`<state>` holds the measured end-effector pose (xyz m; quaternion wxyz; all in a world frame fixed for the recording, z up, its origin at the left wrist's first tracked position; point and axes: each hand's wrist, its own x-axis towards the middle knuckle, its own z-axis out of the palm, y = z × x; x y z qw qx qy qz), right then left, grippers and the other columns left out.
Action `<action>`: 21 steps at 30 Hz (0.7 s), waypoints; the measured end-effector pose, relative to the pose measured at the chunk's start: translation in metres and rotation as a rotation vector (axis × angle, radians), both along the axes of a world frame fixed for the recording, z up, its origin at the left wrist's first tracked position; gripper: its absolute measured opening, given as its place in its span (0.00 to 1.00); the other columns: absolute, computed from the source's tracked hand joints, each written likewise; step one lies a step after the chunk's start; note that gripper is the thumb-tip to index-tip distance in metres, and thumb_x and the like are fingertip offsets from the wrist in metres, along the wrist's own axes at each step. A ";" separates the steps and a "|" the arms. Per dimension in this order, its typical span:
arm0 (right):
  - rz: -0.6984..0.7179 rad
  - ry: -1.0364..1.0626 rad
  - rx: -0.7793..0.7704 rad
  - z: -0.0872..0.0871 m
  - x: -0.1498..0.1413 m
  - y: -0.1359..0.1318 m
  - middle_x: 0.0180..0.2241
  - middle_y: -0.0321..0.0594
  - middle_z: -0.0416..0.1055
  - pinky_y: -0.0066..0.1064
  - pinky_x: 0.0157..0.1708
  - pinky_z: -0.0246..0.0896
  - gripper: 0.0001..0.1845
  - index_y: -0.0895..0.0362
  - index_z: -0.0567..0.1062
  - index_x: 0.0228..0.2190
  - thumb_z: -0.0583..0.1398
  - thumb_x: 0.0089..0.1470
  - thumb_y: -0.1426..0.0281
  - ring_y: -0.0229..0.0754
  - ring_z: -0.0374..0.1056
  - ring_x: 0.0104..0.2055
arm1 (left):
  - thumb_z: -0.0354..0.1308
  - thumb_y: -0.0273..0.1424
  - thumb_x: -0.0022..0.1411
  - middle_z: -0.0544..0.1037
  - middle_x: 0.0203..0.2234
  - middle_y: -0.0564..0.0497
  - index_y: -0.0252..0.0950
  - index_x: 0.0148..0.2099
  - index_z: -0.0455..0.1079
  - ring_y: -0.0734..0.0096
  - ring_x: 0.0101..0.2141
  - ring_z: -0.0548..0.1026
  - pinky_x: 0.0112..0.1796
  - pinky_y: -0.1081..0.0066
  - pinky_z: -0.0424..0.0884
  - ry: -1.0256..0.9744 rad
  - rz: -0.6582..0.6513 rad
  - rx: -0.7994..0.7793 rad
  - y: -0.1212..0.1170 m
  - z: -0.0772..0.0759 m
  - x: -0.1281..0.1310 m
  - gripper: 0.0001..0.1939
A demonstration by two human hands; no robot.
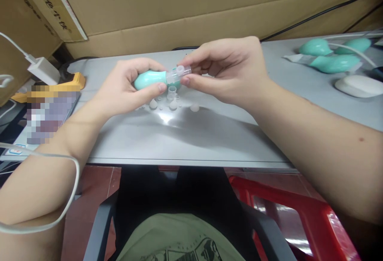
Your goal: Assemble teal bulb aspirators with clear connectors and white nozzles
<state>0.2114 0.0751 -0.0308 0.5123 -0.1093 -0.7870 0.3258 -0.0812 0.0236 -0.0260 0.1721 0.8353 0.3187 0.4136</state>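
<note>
My left hand [127, 83] is wrapped round a mint-green squeeze bulb [149, 80] that lies sideways, its narrow end to the right. A clear plastic tube piece [174, 75] meets that end. My right hand [229, 73] pinches the far end of this tube between thumb and fingers. Behind the tube shows part of another mint-green surface, mostly hidden. Just below the hands, a short clear cup-like piece [171, 92] stands on the table, with small whitish translucent parts [173, 104] scattered around it.
More mint-green bulbs [335, 63], some in clear wrap, lie at the right rear beside a white rounded object [358, 86]. At left are a white charger [44, 70] and a yellow-orange object [78, 81]. A white cable [76, 177] crosses my left arm. Cardboard [167, 5] backs the grey table [185, 149].
</note>
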 end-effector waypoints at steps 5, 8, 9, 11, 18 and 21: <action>-0.036 0.042 0.059 -0.002 -0.003 -0.001 0.43 0.43 0.94 0.46 0.33 0.82 0.13 0.46 0.97 0.43 0.89 0.60 0.61 0.51 0.84 0.36 | 0.76 0.71 0.81 0.90 0.35 0.50 0.38 0.55 0.91 0.65 0.27 0.85 0.25 0.66 0.83 -0.004 0.030 0.110 -0.001 0.000 0.002 0.38; -0.017 0.080 0.023 -0.005 -0.007 -0.002 0.42 0.43 0.93 0.48 0.35 0.85 0.13 0.47 0.96 0.41 0.89 0.58 0.62 0.53 0.86 0.37 | 0.75 0.70 0.82 0.91 0.37 0.49 0.39 0.54 0.90 0.60 0.30 0.90 0.30 0.63 0.88 -0.003 0.123 0.177 -0.002 -0.001 0.001 0.36; -0.007 0.092 0.003 -0.005 -0.008 -0.003 0.41 0.43 0.93 0.49 0.36 0.86 0.14 0.47 0.96 0.41 0.90 0.58 0.63 0.54 0.87 0.38 | 0.76 0.69 0.81 0.91 0.37 0.48 0.39 0.53 0.90 0.57 0.32 0.91 0.32 0.62 0.90 -0.001 0.154 0.189 -0.002 -0.002 0.001 0.35; 0.014 0.115 -0.030 -0.006 -0.010 -0.005 0.41 0.43 0.93 0.51 0.40 0.90 0.15 0.47 0.95 0.40 0.91 0.56 0.65 0.54 0.87 0.39 | 0.78 0.67 0.80 0.91 0.37 0.48 0.39 0.53 0.89 0.56 0.33 0.92 0.34 0.61 0.91 0.000 0.190 0.194 -0.003 -0.002 0.000 0.33; 0.020 0.079 -0.164 -0.003 -0.010 -0.011 0.42 0.40 0.93 0.50 0.48 0.93 0.15 0.49 0.95 0.39 0.89 0.54 0.74 0.54 0.90 0.43 | 0.78 0.61 0.82 0.93 0.41 0.47 0.40 0.55 0.90 0.57 0.37 0.91 0.38 0.59 0.93 0.056 0.154 0.174 -0.004 0.000 0.001 0.28; 0.062 0.043 -0.190 -0.001 -0.006 -0.011 0.43 0.40 0.94 0.51 0.49 0.94 0.16 0.48 0.95 0.41 0.90 0.54 0.73 0.56 0.90 0.45 | 0.76 0.59 0.83 0.94 0.43 0.47 0.42 0.56 0.92 0.53 0.41 0.93 0.44 0.53 0.95 0.064 0.122 0.216 -0.004 0.001 0.001 0.25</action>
